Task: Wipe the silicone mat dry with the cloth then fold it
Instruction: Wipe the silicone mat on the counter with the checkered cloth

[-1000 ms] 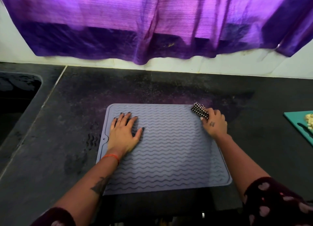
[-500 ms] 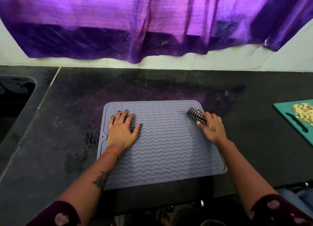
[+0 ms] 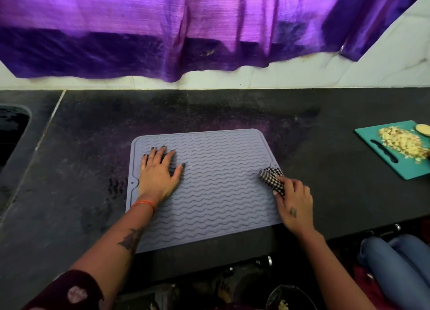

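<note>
Grey silicone mat (image 3: pixel 218 184) on dark stone counter (image 3: pixel 232 109); left hand (image 3: pixel 159 173) flat, right-hand fingers (image 3: pixel 293 188) gripping checked cloth (image 3: pixel 272 178).

Silicone mat (image 3: pixel 216 184): grey-lilac, rectangular with rounded corners, its surface ribbed in wavy lines, a small hole in a notch at its left edge. It lies flat and unfolded on the dark countertop (image 3: pixel 325 170), with its near edge close to the counter's front. Cloth (image 3: pixel 272 179): black-and-white checked, bunched into a small wad, resting on the mat at its right edge, about midway along.
</note>
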`<state>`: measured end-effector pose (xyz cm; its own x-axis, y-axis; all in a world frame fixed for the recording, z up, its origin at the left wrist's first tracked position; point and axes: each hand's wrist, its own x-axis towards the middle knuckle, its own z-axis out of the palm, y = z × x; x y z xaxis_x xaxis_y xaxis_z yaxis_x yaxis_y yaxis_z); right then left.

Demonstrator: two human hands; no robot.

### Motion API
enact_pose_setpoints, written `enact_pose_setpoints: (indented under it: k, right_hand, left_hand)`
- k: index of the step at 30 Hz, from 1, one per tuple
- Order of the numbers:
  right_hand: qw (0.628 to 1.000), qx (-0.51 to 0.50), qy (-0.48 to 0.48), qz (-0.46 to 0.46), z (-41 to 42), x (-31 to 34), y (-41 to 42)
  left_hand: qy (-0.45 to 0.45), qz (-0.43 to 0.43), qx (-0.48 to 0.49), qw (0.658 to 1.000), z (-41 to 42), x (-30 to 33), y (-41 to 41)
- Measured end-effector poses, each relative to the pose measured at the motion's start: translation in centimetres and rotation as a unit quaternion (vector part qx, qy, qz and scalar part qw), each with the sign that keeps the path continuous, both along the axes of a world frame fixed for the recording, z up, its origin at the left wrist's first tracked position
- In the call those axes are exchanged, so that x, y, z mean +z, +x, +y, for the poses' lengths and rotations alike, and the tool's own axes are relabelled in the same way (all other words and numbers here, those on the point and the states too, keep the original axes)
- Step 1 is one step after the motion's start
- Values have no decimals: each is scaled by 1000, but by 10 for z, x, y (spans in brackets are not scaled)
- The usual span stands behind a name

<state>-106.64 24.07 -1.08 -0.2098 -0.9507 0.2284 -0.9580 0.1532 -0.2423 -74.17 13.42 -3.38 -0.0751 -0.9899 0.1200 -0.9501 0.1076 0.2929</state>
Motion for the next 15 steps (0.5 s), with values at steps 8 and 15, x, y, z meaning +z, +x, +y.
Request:
enact_pose_setpoints:
  k: [8,15]
  right_hand:
    - [999,-37,0,-35,12,7,13]
    - [996,-53,30,-63,15,9,28]
  left_hand:
    - [-1,17,-1,1000,3,1,0]
    - [-5,55,3,998,6,3,2]
